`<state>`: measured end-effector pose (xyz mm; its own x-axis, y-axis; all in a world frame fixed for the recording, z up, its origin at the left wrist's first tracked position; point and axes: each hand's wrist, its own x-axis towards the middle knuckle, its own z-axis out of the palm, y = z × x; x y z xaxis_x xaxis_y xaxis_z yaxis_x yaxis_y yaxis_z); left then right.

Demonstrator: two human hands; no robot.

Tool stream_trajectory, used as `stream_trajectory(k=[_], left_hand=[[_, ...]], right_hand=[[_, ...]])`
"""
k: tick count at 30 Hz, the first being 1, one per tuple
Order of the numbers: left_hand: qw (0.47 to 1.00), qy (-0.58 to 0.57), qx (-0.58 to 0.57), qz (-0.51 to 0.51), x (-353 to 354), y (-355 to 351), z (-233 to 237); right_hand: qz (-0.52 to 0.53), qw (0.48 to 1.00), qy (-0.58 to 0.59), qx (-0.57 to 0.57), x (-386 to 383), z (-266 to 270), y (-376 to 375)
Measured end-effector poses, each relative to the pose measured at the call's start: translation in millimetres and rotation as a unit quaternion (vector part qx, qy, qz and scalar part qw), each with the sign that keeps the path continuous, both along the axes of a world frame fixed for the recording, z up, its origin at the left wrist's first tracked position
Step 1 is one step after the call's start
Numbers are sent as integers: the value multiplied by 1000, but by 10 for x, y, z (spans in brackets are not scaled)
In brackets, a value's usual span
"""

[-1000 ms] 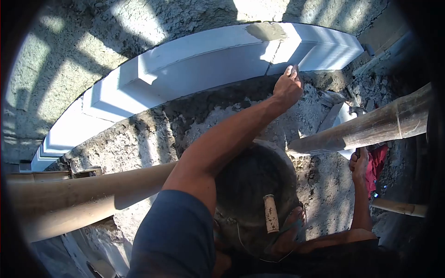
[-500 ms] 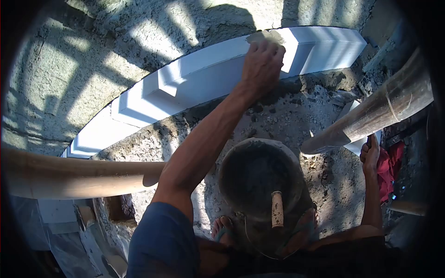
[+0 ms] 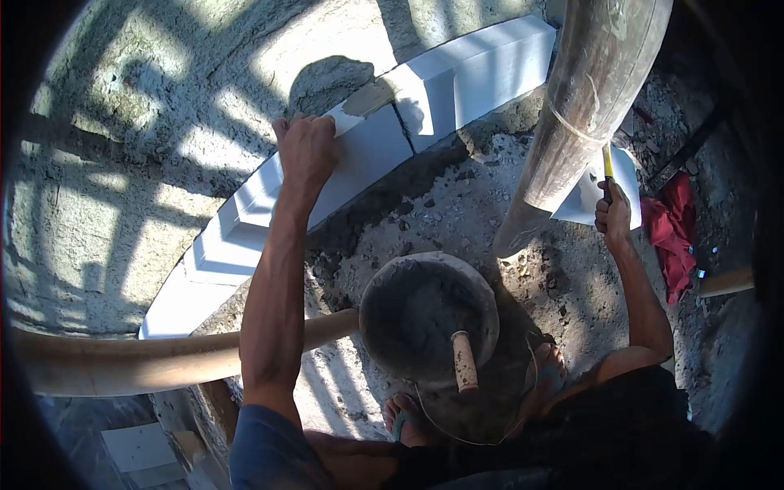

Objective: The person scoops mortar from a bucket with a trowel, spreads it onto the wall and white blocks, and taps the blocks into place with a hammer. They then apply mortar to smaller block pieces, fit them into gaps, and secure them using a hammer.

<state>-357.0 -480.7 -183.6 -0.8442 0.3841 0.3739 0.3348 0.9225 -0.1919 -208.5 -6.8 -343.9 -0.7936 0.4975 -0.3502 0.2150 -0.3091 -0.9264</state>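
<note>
Rough wall, left hand at curved white moulding

Dappled hard sunlight, striped shadows, bright glare, dark curved edges

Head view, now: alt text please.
Left hand at the top edge of a curved white molding on a rough wall; right hand grips a tool near a pole. Bucket of gray mix by the feet.

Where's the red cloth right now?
In the head view, the red cloth is toward the right side, on the ground just to the right of the right hand and close to the white piece.
</note>
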Motion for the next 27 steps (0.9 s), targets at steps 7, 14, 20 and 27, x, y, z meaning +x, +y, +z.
stream_trajectory(k=[7,14,20,27], left_hand=[[988,106,113,-5,34,-59,601],[989,79,39,-120,194,278,164],[971,17,-110,-210,181,886,-1127],[978,42,-197,-61,-97,980,-1534]], right_hand=[[-11,1000,16,13,86,-95,148],[11,993,44,111,111,-77,148],[161,907,116,371,-278,464,96],[290,777,311,463,-1502,1076,-319]])
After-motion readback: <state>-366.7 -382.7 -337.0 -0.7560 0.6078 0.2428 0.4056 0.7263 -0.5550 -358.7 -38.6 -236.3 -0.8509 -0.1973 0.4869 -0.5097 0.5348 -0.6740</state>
